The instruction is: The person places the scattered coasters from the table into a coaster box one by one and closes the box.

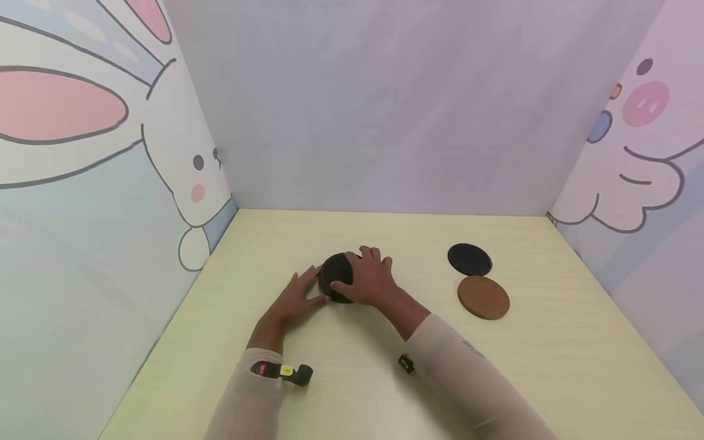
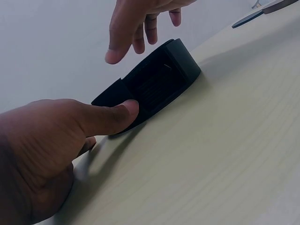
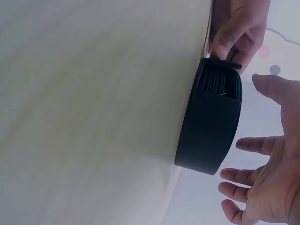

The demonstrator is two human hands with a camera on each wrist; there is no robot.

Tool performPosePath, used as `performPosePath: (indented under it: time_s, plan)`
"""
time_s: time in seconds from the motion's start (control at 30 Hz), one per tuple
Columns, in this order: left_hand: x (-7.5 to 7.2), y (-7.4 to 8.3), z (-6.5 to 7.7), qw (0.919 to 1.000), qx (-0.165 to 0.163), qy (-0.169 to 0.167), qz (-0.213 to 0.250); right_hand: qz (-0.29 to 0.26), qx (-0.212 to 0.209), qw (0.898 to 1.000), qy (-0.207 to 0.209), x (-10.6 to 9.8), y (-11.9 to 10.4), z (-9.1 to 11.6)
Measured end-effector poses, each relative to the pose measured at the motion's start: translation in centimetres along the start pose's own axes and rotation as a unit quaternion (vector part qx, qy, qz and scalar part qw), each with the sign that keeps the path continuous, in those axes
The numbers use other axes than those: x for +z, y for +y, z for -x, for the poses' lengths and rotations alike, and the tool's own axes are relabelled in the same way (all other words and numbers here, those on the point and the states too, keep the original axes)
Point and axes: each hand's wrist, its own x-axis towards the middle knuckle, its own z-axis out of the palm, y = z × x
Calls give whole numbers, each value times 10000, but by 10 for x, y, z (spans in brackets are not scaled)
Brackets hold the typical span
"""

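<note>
Gripped at its left end, between the thumb and fingers of the left hand (image 1: 297,298), was a round black holder (image 1: 337,274), which was set on the pale table (image 1: 352,397) near the middle of the head view. At the left wrist a beige sleeve (image 1: 247,391) was worn, and a dark strap (image 1: 269,370) was fastened round it. An opening was shown in the holder's side by both wrist views, and thin dark layers (too dim to be counted) were seen inside. Above the holder's right part, the right hand (image 1: 371,278) was held with its fingers spread; nothing was gripped by it, and a narrow gap was left between its fingertips and the holder. Farther right, well apart from the holder, a black disc (image 1: 470,260) was laid flat on the table, and a brown disc (image 1: 483,297) was placed just in front of it. At the far right, the wall (image 1: 682,244) was decorated with a cartoon animal.
</note>
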Motion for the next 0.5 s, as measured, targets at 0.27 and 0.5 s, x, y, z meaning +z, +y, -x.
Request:
performPosePath:
  time_s: [0.27, 0.5]
  plan:
    - [-2, 2, 0, 10000, 33, -39, 39, -67, 118, 9998, -121, -2, 10, 2]
    - [-2, 2, 0, 10000, 6, -49, 47, -86, 149, 9998, -134, -3, 11, 3]
